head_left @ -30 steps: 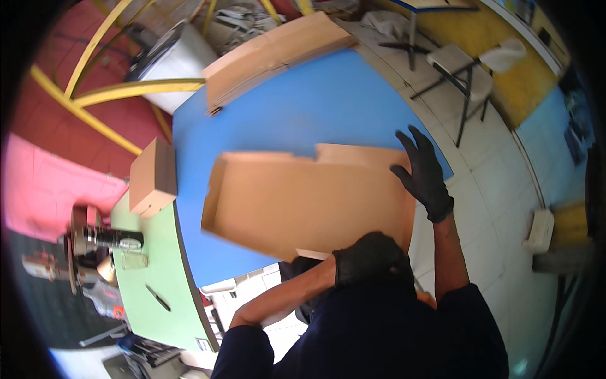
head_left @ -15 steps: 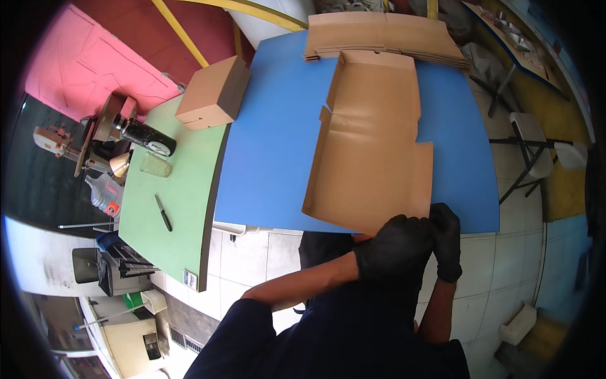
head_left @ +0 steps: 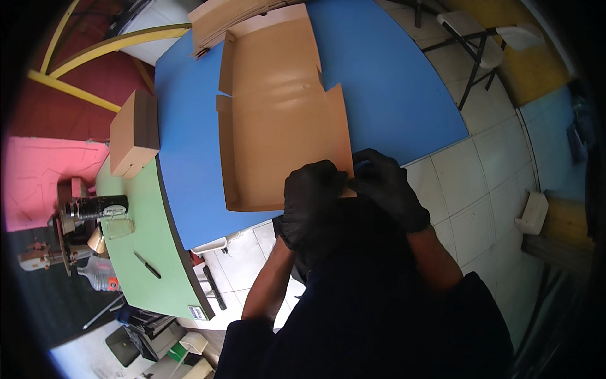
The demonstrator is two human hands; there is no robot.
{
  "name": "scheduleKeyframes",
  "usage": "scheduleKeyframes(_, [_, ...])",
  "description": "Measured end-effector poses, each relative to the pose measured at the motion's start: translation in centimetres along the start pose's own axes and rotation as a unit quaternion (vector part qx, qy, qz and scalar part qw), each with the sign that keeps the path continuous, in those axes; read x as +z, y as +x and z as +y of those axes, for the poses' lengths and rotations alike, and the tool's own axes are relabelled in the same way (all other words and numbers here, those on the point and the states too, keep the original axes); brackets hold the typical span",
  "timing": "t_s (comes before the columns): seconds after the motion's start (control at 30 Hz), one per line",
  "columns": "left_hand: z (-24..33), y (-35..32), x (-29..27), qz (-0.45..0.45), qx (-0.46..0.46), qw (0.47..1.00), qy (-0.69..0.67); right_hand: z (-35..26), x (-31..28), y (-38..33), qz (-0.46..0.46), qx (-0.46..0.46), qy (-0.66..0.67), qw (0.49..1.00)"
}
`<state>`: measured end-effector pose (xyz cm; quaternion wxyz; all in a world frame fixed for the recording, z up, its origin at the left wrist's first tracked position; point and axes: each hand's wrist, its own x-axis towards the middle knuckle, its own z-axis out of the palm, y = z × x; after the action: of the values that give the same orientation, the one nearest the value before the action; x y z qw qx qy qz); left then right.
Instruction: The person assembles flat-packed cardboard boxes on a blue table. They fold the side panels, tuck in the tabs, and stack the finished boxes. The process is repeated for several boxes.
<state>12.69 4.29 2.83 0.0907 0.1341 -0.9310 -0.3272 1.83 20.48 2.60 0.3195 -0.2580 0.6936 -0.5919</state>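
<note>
The box (head_left: 278, 132) is brown cardboard and lies open on the blue table (head_left: 404, 95), its near end at the table edge, close to the person's body. The side walls stand up, with a break in each about halfway along, and the far part looks like a lid laid back.

Both hands wear black gloves and meet at the near right corner. The left hand (head_left: 312, 199) is curled almost into a fist over the near wall and seems to have hold of the cardboard, though its fingertips are hidden. The right hand (head_left: 391, 192) is half curled, with its finger ends at the outer side of the right wall; whether they pinch it, I cannot tell.

I judge that the step in hand is forming this corner, by folding or tucking its flap. The next move calls for the left hand to keep the near wall steady while the right presses the side wall squarely to it, gently, because thin cardboard can crease.

Beyond the box, at the far edge, is a stack of flat cardboard (head_left: 233, 20). To the left stands a closed carton (head_left: 134, 136), and the green table (head_left: 148, 215) carries a knife (head_left: 148, 265), a glass (head_left: 118, 228) and a dark bottle (head_left: 96, 207).
</note>
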Motion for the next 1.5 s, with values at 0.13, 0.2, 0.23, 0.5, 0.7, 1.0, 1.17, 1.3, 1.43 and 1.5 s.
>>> scheduleKeyframes(0.13, [-0.2, 0.3, -1.2, -0.017, 0.042, 0.995, 0.087, 0.6, 0.6, -0.4, 0.035, -0.013, 0.020, 0.999])
scheduleKeyframes(0.2, [-0.3, 0.5, -1.8, -0.025, 0.112, 0.980, 0.163, 0.6, 1.0, -0.6, 0.044, -0.058, 0.061, 0.995])
scheduleKeyframes(0.23, [-0.3, 0.6, -2.0, -0.051, 0.041, 0.995, 0.073, 0.5, 1.2, -0.6, 0.046, -0.050, 0.101, 0.993])
scheduleKeyframes(0.5, [-1.2, 0.3, -1.5, -0.075, -0.142, 0.971, -0.175, 0.2, 2.3, -0.6, 0.033, 0.056, 0.209, 0.976])
scheduleKeyframes(0.7, [-1.4, -0.1, -1.8, -0.051, -0.134, 0.969, -0.201, 1.1, 3.1, 0.0, 0.067, 0.030, 0.200, 0.977])
scheduleKeyframes(1.0, [-0.9, 0.4, -2.7, -0.067, -0.194, 0.941, -0.270, 0.6, 2.5, -0.1, 0.040, 0.048, 0.190, 0.980])
scheduleKeyframes(1.17, [-2.5, 0.4, -3.1, -0.114, -0.063, 0.972, -0.194, 0.4, 3.2, 0.2, 0.065, 0.036, 0.169, 0.983])
scheduleKeyframes(1.3, [-3.3, 0.4, -2.9, -0.125, -0.007, 0.984, -0.126, 0.2, 2.3, 0.7, 0.007, 0.002, 0.164, 0.986])
scheduleKeyframes(1.43, [-2.3, 0.4, -3.1, -0.123, 0.005, 0.979, -0.161, 0.1, 0.8, 1.0, -0.015, 0.040, 0.105, 0.994])
scheduleKeyframes(1.5, [-1.5, 0.5, -3.2, -0.128, -0.026, 0.976, -0.173, 0.0, 0.5, 1.3, -0.017, 0.021, 0.078, 0.997])
